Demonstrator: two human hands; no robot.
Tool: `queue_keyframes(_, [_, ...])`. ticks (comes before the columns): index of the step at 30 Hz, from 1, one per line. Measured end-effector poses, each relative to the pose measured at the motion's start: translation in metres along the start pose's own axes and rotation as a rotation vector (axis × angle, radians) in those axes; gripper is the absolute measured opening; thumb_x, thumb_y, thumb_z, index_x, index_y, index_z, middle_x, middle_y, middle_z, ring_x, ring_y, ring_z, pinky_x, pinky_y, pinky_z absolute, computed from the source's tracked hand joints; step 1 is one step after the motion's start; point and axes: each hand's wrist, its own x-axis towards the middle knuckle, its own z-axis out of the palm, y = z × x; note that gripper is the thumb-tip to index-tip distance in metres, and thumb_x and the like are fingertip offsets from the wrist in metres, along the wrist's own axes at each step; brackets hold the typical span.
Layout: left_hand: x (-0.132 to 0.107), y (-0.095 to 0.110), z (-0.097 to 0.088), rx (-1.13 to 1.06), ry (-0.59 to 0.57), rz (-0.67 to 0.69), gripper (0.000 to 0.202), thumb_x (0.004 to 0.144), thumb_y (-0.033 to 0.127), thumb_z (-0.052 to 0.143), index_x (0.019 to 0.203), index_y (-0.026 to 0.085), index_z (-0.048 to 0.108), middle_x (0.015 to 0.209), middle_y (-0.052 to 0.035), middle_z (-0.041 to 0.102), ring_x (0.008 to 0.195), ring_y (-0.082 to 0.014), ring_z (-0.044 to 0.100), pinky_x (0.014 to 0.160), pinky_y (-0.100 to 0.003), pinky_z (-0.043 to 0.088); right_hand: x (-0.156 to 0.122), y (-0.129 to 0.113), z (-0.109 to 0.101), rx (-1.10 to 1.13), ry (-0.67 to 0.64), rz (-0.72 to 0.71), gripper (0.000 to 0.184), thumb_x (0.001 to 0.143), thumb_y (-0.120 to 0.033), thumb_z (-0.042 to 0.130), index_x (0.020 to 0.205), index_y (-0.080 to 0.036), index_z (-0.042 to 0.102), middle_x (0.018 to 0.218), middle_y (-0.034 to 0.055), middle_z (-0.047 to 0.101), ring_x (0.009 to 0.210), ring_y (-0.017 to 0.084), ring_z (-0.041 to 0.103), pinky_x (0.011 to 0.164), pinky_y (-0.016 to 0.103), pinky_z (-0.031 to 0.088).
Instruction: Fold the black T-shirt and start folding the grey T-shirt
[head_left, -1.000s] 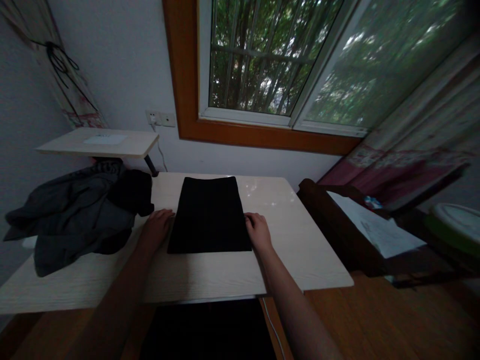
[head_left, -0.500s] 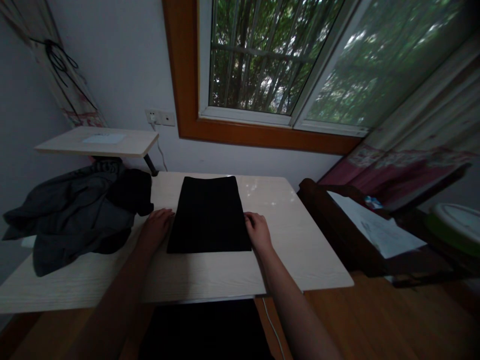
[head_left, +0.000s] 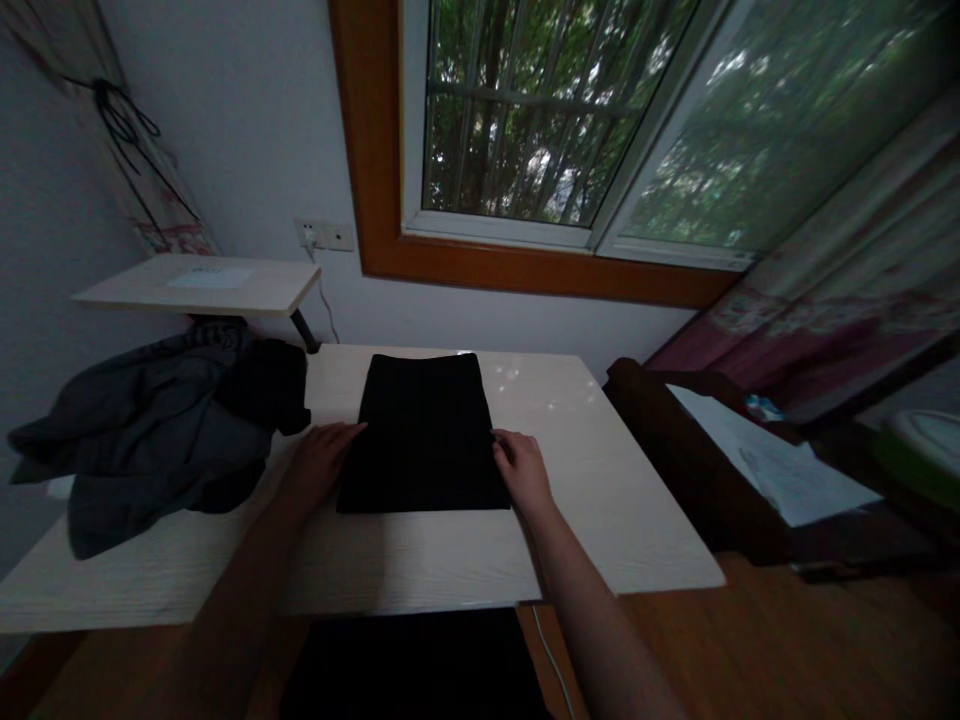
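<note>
A folded black cloth (head_left: 424,435), perhaps a garment, lies flat on the pale wooden table (head_left: 622,520) before me. At its left edge my left hand (head_left: 321,465) is closed, with the fingertips on the fabric; the thumb is mostly hidden. My right hand (head_left: 523,470) pinches the opposite edge between thumb and curled fingers. Both forearms reach in from the bottom of the view. Left of my left hand lies a heap of dark grey and black clothing (head_left: 165,425), loosely crumpled.
A small raised shelf (head_left: 262,297) with a paper (head_left: 210,278) on it stands at the back left. Behind the table are a wall socket (head_left: 322,235) and a window (head_left: 555,120). To the right stands dark brown furniture (head_left: 675,465) bearing a white sheet (head_left: 772,455).
My left hand has shifted right so its fingertips overlap the cloth's left edge. My right hand remains at the right edge. The view has moved slightly.
</note>
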Motion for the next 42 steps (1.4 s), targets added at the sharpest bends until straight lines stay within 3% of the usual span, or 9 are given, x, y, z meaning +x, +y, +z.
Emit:
queue_keyframes(4, [-0.002, 0.009, -0.005, -0.007, 0.03, 0.077, 0.055, 0.095, 0.011, 0.046, 0.139, 0.039, 0.062, 0.148, -0.0043, 0.052, 0.134, -0.0268, 0.049, 0.114, -0.053, 0.041, -0.001, 0.001, 0.0, -0.016, -0.017, -0.035, 0.031, 0.098, -0.027, 0.052, 0.12, -0.027, 0.073, 0.104, 0.0067, 0.071, 0.103, 0.027, 0.057, 0.096, 0.044, 0.047])
queue_keyframes(10, [-0.003, 0.011, -0.006, -0.03, 0.022, 0.07, 0.053, 0.09, 0.009, 0.053, 0.13, 0.04, 0.069, 0.149, -0.0036, 0.052, 0.134, -0.029, 0.048, 0.113, -0.057, 0.043, -0.003, -0.002, 0.0, -0.046, -0.006, -0.051, 0.028, 0.095, -0.021, 0.054, 0.111, -0.029, 0.075, 0.105, 0.0076, 0.066, 0.103, 0.027, 0.057, 0.095, 0.046, 0.049])
queue_keyframes(20, [-0.009, 0.022, -0.017, -0.054, -0.02, 0.131, 0.068, 0.083, -0.001, 0.047, 0.138, 0.035, 0.062, 0.154, -0.0036, 0.046, 0.14, -0.027, 0.043, 0.116, -0.056, 0.041, -0.02, -0.016, -0.004, -0.043, -0.004, -0.095, 0.028, 0.095, -0.022, 0.055, 0.118, -0.027, 0.07, 0.131, 0.0118, 0.055, 0.119, 0.03, 0.056, 0.105, 0.053, 0.051])
queue_keyframes(26, [-0.023, 0.029, -0.019, -0.042, -0.099, 0.157, 0.09, 0.072, -0.009, 0.041, 0.151, 0.033, 0.048, 0.16, -0.0031, 0.043, 0.142, -0.0264, 0.043, 0.121, -0.057, 0.036, -0.048, -0.027, -0.023, -0.048, -0.119, -0.19, 0.03, 0.1, -0.03, 0.055, 0.127, -0.028, 0.065, 0.138, 0.0127, 0.054, 0.129, 0.03, 0.053, 0.11, 0.054, 0.049])
queue_keyframes(30, [-0.032, 0.031, -0.017, -0.018, -0.114, 0.168, 0.097, 0.066, -0.011, 0.039, 0.152, 0.032, 0.046, 0.16, -0.0022, 0.044, 0.142, -0.0248, 0.045, 0.125, -0.059, 0.03, -0.062, -0.031, -0.033, -0.062, -0.198, -0.271, 0.039, 0.096, -0.037, 0.064, 0.134, -0.031, 0.062, 0.141, 0.0123, 0.056, 0.134, 0.033, 0.051, 0.11, 0.058, 0.049])
queue_keyframes(34, [-0.035, 0.026, -0.013, -0.044, -0.106, 0.186, 0.097, 0.063, -0.011, 0.038, 0.15, 0.032, 0.049, 0.157, -0.0025, 0.048, 0.141, -0.0232, 0.048, 0.125, -0.059, 0.03, -0.065, -0.028, -0.033, -0.082, -0.221, -0.291, 0.047, 0.092, -0.038, 0.07, 0.138, -0.032, 0.06, 0.139, 0.0114, 0.059, 0.135, 0.035, 0.051, 0.11, 0.059, 0.049])
queue_keyframes(42, [-0.034, 0.026, -0.017, -0.098, -0.116, 0.167, 0.084, 0.07, -0.007, 0.037, 0.144, 0.029, 0.055, 0.155, -0.0024, 0.05, 0.142, -0.0216, 0.047, 0.126, -0.056, 0.029, -0.066, -0.033, -0.033, -0.115, -0.171, -0.29, 0.039, 0.094, -0.029, 0.066, 0.134, -0.032, 0.065, 0.132, 0.008, 0.066, 0.136, 0.034, 0.05, 0.111, 0.058, 0.048])
